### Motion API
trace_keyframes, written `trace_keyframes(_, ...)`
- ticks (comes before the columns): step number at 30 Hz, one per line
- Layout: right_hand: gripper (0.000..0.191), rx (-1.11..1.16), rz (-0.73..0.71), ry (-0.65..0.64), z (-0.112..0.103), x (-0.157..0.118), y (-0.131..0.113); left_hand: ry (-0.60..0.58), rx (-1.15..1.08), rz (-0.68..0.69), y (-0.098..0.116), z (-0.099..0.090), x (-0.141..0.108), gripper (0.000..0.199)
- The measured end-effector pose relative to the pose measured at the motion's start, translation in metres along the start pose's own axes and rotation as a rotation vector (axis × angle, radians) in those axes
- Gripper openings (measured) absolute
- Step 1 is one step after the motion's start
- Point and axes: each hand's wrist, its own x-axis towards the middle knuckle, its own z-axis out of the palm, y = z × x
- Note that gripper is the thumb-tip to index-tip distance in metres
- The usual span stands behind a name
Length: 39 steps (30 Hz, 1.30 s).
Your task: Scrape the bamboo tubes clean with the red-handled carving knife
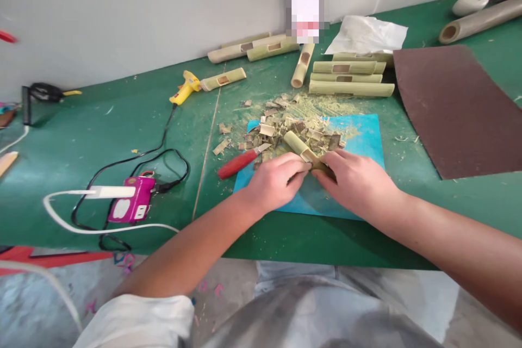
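Observation:
A short green bamboo tube (pixel 297 144) with a notch cut in its side lies slanted over the blue sheet (pixel 367 157). My right hand (pixel 355 175) is closed around its near end. Bent together, the fingers of my left hand (pixel 279 178) press at the tube's notch; whatever they pinch is hidden. A red-handled knife (pixel 240 163) rests just left of that hand, its blade pointing toward the chips. Cut bamboo chips (pixel 267 130) and shavings are heaped beyond and around the tube.
Notched bamboo tubes (pixel 350 88) are stacked at the back, partly under white paper (pixel 367 33). A brown sheet (pixel 460 114) lies right. Leftward are a yellow glue gun (pixel 187 87), its black cord, and a purple power strip (pixel 132 201). The green table's (pixel 326 239) front edge is near my body.

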Motion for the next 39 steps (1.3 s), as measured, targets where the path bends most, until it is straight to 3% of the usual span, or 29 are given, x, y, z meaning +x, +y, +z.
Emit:
trace_keyframes(23, 0.025, -0.001, 0.01, 0.009, -0.0001, -0.0016, 0.0003, 0.045, 0.016, -0.002, 0.0, 0.0003, 0.0006, 0.013)
trace_keyframes(39, 0.025, 0.01, 0.01, 0.004, -0.0009, -0.0021, 0.0004, 0.016, 0.068, -0.01, 0.0042, 0.0002, -0.0014, 0.014)
